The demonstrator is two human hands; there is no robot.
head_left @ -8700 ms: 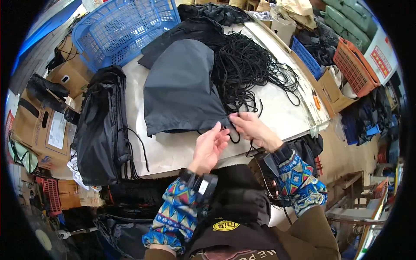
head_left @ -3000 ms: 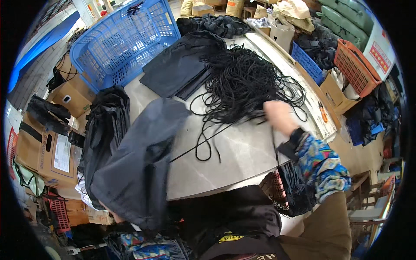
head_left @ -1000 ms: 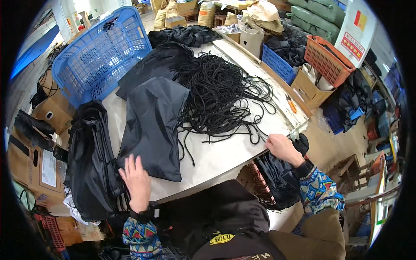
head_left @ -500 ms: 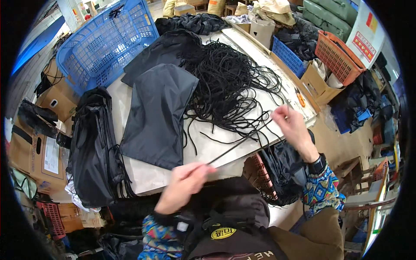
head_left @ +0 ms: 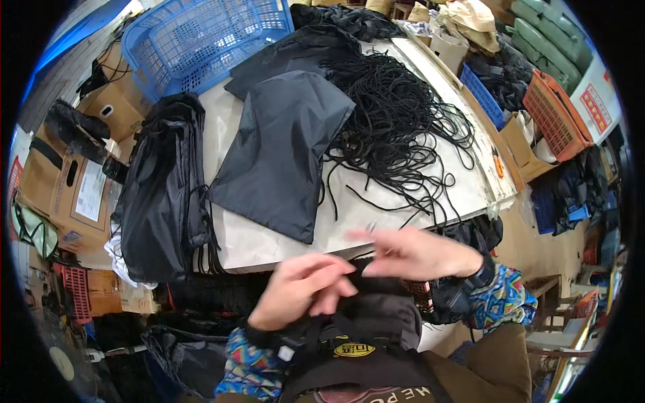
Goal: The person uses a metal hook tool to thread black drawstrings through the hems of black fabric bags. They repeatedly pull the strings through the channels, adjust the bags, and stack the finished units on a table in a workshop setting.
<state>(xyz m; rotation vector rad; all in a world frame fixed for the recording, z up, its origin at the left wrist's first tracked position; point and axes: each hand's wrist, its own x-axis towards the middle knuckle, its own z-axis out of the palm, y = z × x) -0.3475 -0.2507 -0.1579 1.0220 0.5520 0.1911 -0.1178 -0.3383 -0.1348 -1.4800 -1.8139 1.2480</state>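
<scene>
My left hand (head_left: pixel 302 289) is in front of the table's near edge, fingers curled together around a thin black cord that is mostly lost against the dark clothing. Close by on its right, my right hand (head_left: pixel 420 255) points toward it; its fingertips are smeared by motion, so whether they grip the cord cannot be made out. Beyond the hands, a flat black fabric bag (head_left: pixel 282 148) lies on the white tabletop (head_left: pixel 262 245). A tangled heap of black cords (head_left: pixel 390 107) spreads to the right of the bag, loose ends trailing toward me.
A stack of folded black bags (head_left: pixel 164 195) hangs over the table's left edge. Behind it a blue plastic basket (head_left: pixel 208 47) stands tilted. Orange-handled cutters (head_left: pixel 498 164) lie by the right edge. Cardboard boxes (head_left: pixel 74 195) and an orange basket (head_left: pixel 557 107) flank the table.
My right hand has come down and left, close to my left hand; the cord stretched between them no longer shows as a taut line. The view has shifted, moving the tabletop up and right.
</scene>
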